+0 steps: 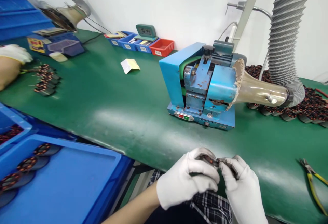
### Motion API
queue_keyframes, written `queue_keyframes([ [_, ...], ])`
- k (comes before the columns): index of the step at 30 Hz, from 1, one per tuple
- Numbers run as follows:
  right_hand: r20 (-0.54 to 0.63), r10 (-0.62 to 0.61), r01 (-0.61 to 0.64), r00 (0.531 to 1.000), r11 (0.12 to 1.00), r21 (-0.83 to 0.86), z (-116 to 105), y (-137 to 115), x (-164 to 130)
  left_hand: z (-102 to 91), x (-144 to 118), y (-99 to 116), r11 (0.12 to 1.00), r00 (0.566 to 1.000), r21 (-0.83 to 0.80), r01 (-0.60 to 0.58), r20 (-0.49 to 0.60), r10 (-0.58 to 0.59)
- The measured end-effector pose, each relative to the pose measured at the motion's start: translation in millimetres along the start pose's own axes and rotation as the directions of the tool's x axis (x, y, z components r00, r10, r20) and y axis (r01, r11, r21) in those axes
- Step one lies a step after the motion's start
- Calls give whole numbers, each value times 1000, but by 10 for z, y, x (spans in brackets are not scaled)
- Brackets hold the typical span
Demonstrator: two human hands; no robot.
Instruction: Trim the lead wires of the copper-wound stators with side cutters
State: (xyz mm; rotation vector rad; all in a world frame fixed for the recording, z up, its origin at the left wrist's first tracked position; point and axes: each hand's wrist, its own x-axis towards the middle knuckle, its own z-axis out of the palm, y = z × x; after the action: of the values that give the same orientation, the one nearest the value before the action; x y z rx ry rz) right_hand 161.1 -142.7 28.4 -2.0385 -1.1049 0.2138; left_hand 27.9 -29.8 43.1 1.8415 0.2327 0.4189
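Over the bench's near edge, my left hand [191, 178], in a white glove, is closed around a small wound motor stator [208, 159]. Only part of its dark ring and copper-coloured coils shows between the fingers. My right hand [242, 179], also gloved and smudged dark at the fingertips, pinches a thin dark wire end [218, 163] at the stator's right side. The fingers hide most of that wire. Beyond both hands stands a blue belt machine [197, 87] with red and green buttons.
Yellow-handled pliers [311, 179] lie at right. Stators [314, 106] are massed behind the metal suction hood [263, 89]. A blue tray [64, 183] holding several stators is at lower left. A co-worker's gloved hand [16, 54] is at far left near stators [46, 80]. Small bins [161, 47] line the wall.
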Motion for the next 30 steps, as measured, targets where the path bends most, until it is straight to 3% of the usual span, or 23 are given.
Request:
queue_keyframes([
  [2,65,84,-91,994,989,114,-26,-20,9,20,-10,-10,990,996,135,-43,-74,53],
  [5,210,224,-283,952,907,312,-49,-44,29,24,-3,-86,936,991,351,-12,-118,57],
  [8,285,305,-402,909,825,398,-17,-27,30,8,39,-152,949,998,314,20,-62,-1],
  [13,245,290,-368,925,842,394,72,5,16,10,42,-101,986,999,169,8,-33,-3],
  [18,409,394,-566,823,626,536,86,-11,26,-4,-24,-119,954,993,293,-59,-78,85],
  [20,376,379,-531,845,668,521,90,2,13,-38,-11,-156,967,998,248,-62,7,63],
  [23,219,309,-371,926,855,363,118,38,-24,-66,23,-201,992,989,117,-52,145,35],
  [25,155,279,-312,948,912,267,155,71,-44,-35,19,-240,987,986,139,-79,155,57],
  [27,234,338,-400,912,859,320,207,118,-45,33,-14,-308,950,994,296,-101,68,84],
  [30,513,363,-603,778,661,446,292,208,-3,134,-70,-461,832,983,547,-90,-86,163],
])
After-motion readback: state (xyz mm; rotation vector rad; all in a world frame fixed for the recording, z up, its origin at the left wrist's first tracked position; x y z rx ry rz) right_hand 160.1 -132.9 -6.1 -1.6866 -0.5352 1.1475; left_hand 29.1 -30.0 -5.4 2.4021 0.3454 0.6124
